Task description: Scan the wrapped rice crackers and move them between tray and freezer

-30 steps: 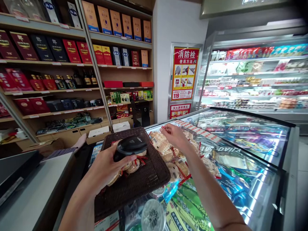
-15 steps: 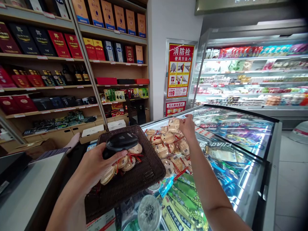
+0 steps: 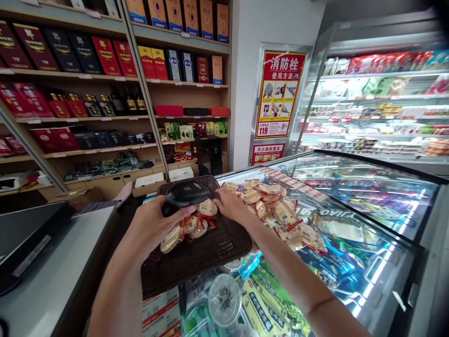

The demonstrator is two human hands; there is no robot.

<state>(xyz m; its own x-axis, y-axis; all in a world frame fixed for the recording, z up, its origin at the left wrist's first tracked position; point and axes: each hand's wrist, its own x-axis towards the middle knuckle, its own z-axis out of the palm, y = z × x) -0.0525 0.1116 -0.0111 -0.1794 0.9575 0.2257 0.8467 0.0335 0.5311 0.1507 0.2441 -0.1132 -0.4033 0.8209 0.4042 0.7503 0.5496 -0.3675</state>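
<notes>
My left hand [image 3: 149, 224] is wrapped round a black handheld barcode scanner [image 3: 187, 193], held over a dark brown woven basket [image 3: 217, 245]. Several round, flat crackers in clear wrappers with red print [image 3: 198, 228] lie in the basket below the scanner. My right hand [image 3: 233, 206] reaches across to the basket's right side, its fingers bent in beside the nearest wrapped cracker [image 3: 207, 207]. Whether they grip it is hidden. Right of the basket, a loose pile of the same wrapped crackers [image 3: 284, 213] lies on the glass freezer top [image 3: 301, 187].
Through the freezer glass, packaged ice pops [image 3: 261, 304] and a round clear-lidded tub [image 3: 224, 299] show. A grey-topped counter [image 3: 77, 252] stands at left. Shelves of boxed bottles [image 3: 105, 54], a red fire-hydrant poster [image 3: 279, 93] and a lit chiller [image 3: 382, 100] are behind.
My right hand has moved left from the pile to the basket's edge. The pile spreads further right. My left hand still holds the scanner over the basket. The view has shifted right.
</notes>
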